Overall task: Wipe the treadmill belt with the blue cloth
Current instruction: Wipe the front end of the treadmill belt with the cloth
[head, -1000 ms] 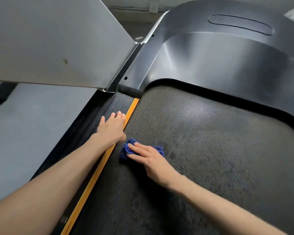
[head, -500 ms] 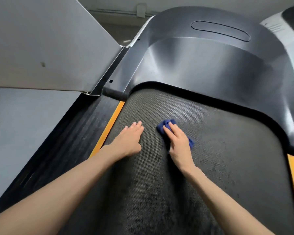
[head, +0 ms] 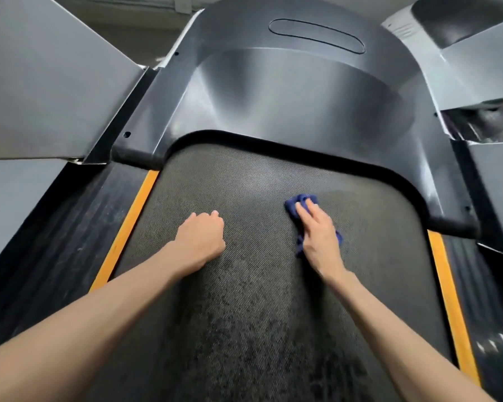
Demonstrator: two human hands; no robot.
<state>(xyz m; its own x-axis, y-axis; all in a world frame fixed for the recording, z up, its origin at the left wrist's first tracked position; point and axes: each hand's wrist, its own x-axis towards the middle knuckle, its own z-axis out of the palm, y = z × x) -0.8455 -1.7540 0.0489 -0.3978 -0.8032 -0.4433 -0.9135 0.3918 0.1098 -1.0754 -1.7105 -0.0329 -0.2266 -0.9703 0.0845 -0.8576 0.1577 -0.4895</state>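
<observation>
The crumpled blue cloth lies on the dark textured treadmill belt under the right hand. The hand's straight fingers press it down, and folds show ahead of the fingertips and beside the palm. The left hand rests on the belt to the left of the right hand, curled into a fist with nothing in it. A curved dark grey plastic motor cover rises ahead of both hands. An orange edge strip runs left of the left hand.

The belt is dark grey, finely dotted, with darker blotches. Orange stripes edge the belt; the cloth on it is deep blue; the hood beyond it, glossy black.
</observation>
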